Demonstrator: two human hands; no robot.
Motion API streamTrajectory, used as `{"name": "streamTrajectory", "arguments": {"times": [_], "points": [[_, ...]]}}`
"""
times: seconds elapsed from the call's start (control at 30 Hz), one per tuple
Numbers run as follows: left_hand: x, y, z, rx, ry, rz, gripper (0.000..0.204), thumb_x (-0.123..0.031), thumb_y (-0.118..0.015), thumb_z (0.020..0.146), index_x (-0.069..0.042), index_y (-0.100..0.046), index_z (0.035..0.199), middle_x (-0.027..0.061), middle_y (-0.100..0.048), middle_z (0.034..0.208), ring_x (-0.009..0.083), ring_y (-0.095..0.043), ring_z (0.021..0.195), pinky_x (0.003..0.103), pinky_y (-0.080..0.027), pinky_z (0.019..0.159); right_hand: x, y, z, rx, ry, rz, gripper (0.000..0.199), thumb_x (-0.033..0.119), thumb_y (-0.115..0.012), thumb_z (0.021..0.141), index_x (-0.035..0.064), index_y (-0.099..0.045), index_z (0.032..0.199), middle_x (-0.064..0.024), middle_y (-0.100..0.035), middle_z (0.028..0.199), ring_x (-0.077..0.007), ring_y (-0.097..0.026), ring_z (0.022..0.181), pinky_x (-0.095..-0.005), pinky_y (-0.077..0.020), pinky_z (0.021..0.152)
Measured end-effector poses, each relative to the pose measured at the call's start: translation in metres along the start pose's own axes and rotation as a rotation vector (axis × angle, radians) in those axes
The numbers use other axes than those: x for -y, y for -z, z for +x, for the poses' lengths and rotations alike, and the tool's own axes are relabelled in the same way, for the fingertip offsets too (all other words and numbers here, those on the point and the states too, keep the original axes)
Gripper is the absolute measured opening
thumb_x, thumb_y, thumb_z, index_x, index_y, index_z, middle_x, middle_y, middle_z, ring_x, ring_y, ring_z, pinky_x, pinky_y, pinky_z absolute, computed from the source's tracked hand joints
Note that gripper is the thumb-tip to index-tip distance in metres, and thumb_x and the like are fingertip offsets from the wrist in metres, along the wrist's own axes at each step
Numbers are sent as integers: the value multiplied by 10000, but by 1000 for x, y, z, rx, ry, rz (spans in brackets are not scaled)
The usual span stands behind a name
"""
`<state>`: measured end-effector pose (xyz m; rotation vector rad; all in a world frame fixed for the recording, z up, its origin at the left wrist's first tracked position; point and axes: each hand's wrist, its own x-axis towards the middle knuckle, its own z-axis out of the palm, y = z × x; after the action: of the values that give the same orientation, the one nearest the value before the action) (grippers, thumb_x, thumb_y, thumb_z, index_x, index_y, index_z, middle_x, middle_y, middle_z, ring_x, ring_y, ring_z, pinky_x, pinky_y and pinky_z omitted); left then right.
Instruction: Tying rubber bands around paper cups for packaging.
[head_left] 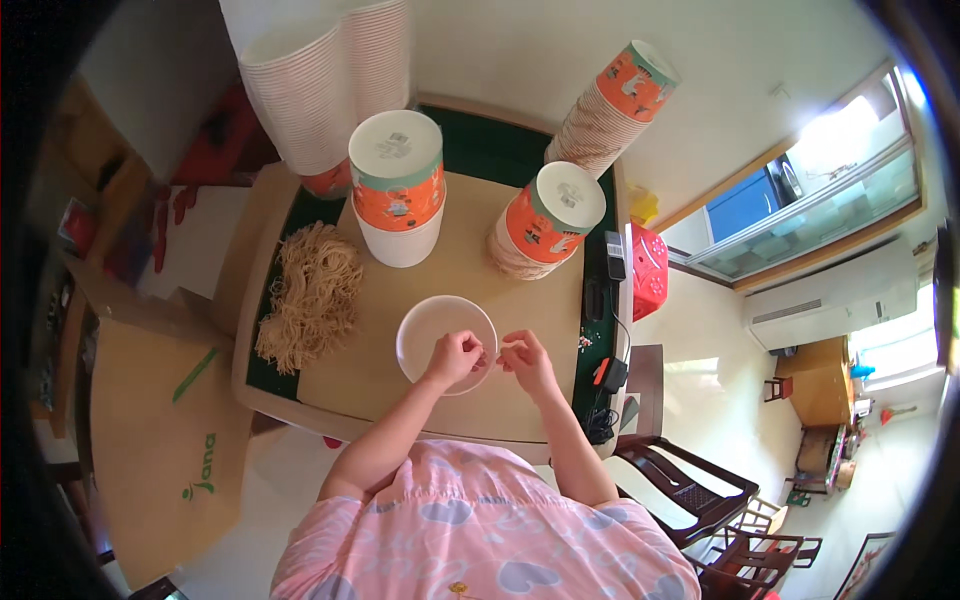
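A white round bowl point(415, 335) stands near the front edge of the table, on a brown board point(350, 400). My left hand point(457, 357) is over the bowl, its fingers pinched together. Just right of the rim, my right hand point(526, 362) is closed too, thumb and fingertips meeting. Whatever the fingers hold, if anything, is too small to make out. To the left lies a tangled heap of beige strings point(310, 295). Behind the bowl stand two short stacks of paper buckets, one orange and green over white point(400, 235), the other leaning at the right point(550, 222).
Taller stacks of white paper buckets point(300, 100) rise at the back left, and a leaning orange-topped stack point(605, 110) at the back right. A black adapter with cables point(612, 375) lies along the right edge. Dark wooden chairs point(690, 490) stand right; a cardboard box point(150, 420) sits left.
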<state>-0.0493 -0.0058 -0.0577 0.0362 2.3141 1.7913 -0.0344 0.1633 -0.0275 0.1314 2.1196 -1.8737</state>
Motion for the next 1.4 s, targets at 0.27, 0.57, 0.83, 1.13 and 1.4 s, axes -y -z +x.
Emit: {"name": "streamTrajectory", "arguments": {"times": [0.27,0.57,0.83,1.13,1.4], "points": [[3,8,3,256,465,-645,61,-49,-512,877,3,-543,884,114,-623,857,214,-649,786,353,-565,685,35,-27,-13,-55,105,-312,349,-32,-466,843,95,-510,1165,-106,-624,907,-127,-584,603,-268,-492,549],[-5,4,-5,251,422,-635,326,-75,-524,850,-18,-385,1140,151,-598,939,261,-643,794,376,-560,727,20,-34,-5,-153,282,-514,354,-52,-537,794,89,-549,1119,-73,-615,753,-140,-588,598,-278,-488,552],[-27,12,-9,233,602,-991,408,-28,-560,799,-8,-359,1153,133,-562,901,223,-638,737,349,-564,654,12,-27,-8,-191,161,-202,333,-67,-546,786,71,-553,1089,-56,-611,770,-110,-579,611,-248,-481,545],[-20,4,-5,216,509,-759,376,-52,-549,778,-29,-401,1122,110,-556,838,188,-592,646,329,-542,601,19,-27,-9,-146,236,-334,341,-64,-571,778,72,-554,1090,-42,-621,783,-97,-562,595,-236,-475,541],[-14,17,-5,216,526,-822,203,-89,-573,769,-49,-563,968,8,-566,741,95,-516,597,243,-452,558,3,-17,-5,-129,109,-118,297,-14,-612,806,64,-557,1087,-31,-617,810,-81,-572,627,-204,-478,550]]}}
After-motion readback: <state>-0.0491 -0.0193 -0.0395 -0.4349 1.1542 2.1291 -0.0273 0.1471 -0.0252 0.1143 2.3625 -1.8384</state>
